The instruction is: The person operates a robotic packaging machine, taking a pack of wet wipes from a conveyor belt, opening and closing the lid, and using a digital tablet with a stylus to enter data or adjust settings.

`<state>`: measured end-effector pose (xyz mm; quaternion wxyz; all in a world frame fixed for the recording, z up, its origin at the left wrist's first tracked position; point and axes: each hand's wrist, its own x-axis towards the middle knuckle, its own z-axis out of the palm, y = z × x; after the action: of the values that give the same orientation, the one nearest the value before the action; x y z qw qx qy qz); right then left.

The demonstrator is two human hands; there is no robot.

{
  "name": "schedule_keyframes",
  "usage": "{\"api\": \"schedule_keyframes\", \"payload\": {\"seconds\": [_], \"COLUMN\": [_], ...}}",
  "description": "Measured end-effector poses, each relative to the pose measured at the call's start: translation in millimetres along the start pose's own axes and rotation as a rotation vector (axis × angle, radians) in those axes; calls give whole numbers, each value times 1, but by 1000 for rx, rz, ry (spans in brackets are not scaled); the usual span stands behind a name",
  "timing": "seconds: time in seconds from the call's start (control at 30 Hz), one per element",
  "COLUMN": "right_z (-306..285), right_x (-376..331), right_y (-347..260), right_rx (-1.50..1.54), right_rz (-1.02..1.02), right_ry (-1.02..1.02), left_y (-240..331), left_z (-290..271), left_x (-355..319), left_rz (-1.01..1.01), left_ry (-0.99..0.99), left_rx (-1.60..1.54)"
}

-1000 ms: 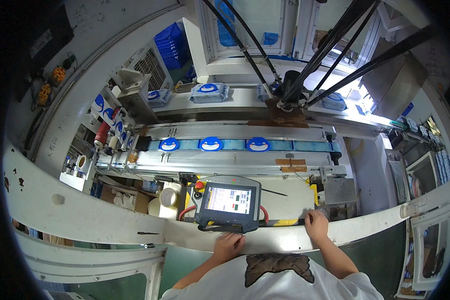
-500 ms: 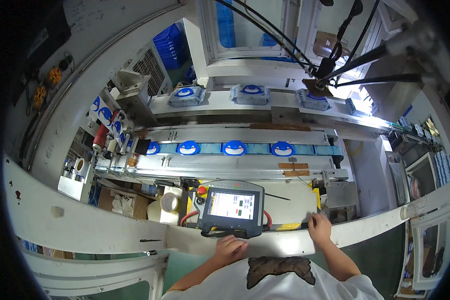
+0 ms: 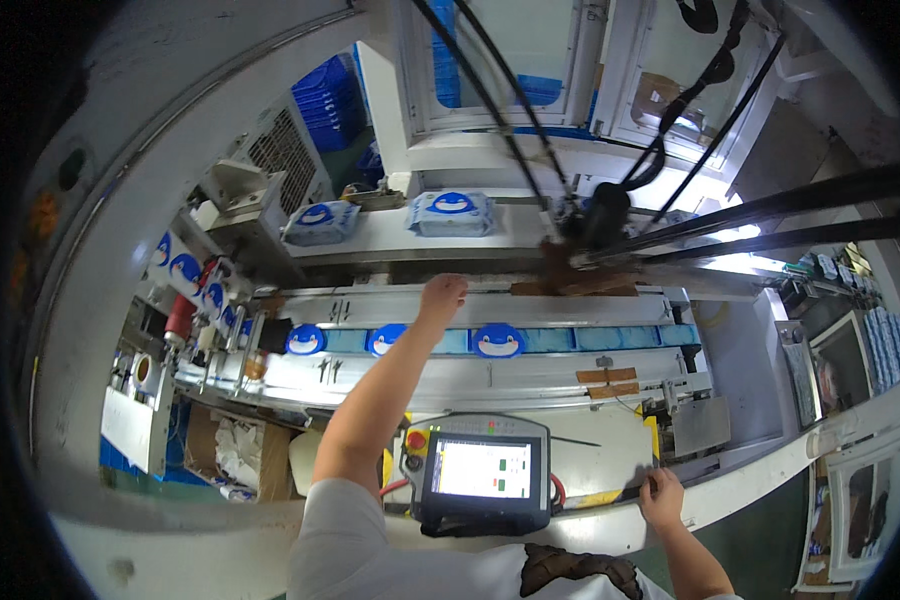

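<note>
My left hand (image 3: 444, 298) is stretched far forward over the conveyor's back rail (image 3: 370, 304). Its fingers look curled together, and what is in them, if anything, does not show. Behind it on the far belt lie wet-wipe packs (image 3: 451, 214) with blue whale labels. Under my left forearm runs a narrow belt (image 3: 610, 338) carrying blue whale-shaped labels (image 3: 498, 340), one partly covered by the arm. My right hand (image 3: 661, 498) rests at the inner edge of the white machine frame (image 3: 730, 497), fingers bent; their grip is partly hidden.
A control pendant (image 3: 482, 470) with a lit screen and red button stands between my arms. Black robot arms (image 3: 770, 215) reach over the far belt, their blurred head (image 3: 590, 235) above it. A label-roll unit (image 3: 195, 280) stands left, above a cardboard box (image 3: 225, 445).
My left hand has left the front frame and reached forward over the belts. The robot head has moved left over the far belt. The labels and packs have shifted; my view has moved somewhat.
</note>
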<state>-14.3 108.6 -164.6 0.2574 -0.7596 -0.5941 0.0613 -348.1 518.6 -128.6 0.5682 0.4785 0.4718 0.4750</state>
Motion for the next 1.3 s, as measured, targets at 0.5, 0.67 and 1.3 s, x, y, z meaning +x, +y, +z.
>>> {"api": "schedule_keyframes", "payload": {"seconds": [0.5,0.67,1.3], "right_z": [-1,2,4], "right_x": [0,2,3], "right_y": [-2,0,1], "right_rx": [-61,-47,-105], "right_rz": [205,165,194], "right_ry": [-153,-130,-183], "left_y": [-57,-68,-51], "left_z": [70,47,69], "left_x": [191,214,203], "left_rz": [-150,-31,-327], "left_ry": [134,240,-351], "left_rx": [166,361,-253]}}
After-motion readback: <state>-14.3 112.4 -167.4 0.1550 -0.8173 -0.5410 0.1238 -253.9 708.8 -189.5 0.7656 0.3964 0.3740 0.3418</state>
